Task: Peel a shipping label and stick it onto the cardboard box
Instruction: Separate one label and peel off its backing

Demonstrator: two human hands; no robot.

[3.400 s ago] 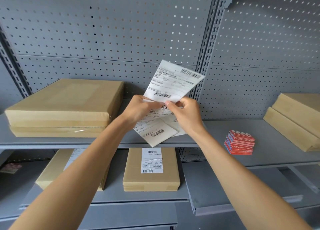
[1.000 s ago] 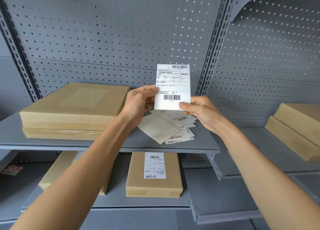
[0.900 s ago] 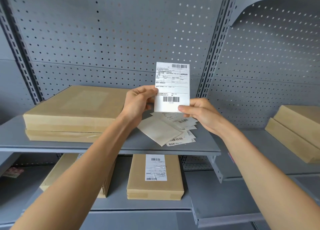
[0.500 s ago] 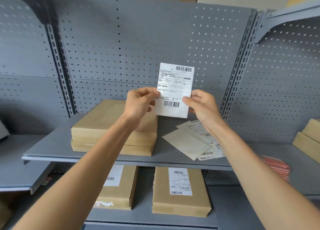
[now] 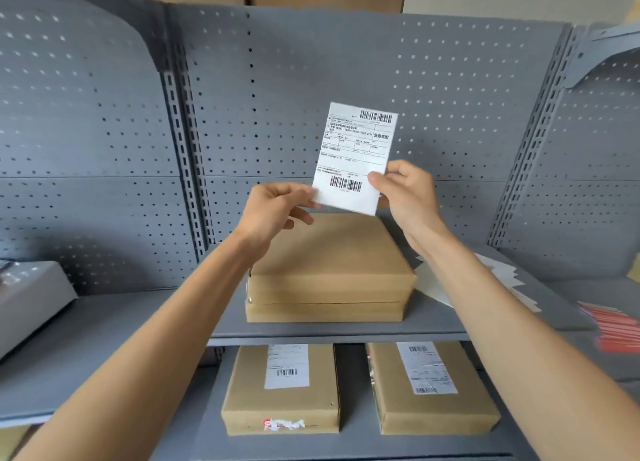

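Left hand and right hand pinching shipping label above cardboard box, box's far edge hidden behind label

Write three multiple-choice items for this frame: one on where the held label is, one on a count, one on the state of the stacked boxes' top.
1. Where is the shipping label?
A. Lying flat on the shelf
B. Held up in the air above the stacked boxes
C. Stuck on a lower box

2. How many labelled boxes sit on the lower shelf?
A. One
B. Two
C. Four

3. What does the visible top of the upper stacked box look like?
A. Bare
B. Labelled
C. Open

Answers:
1 B, the left hand and right hand pinch its lower corners above the stack.
2 B, the left labelled box and the right labelled box each carry a white label.
3 A, plain brown cardboard, no label showing.
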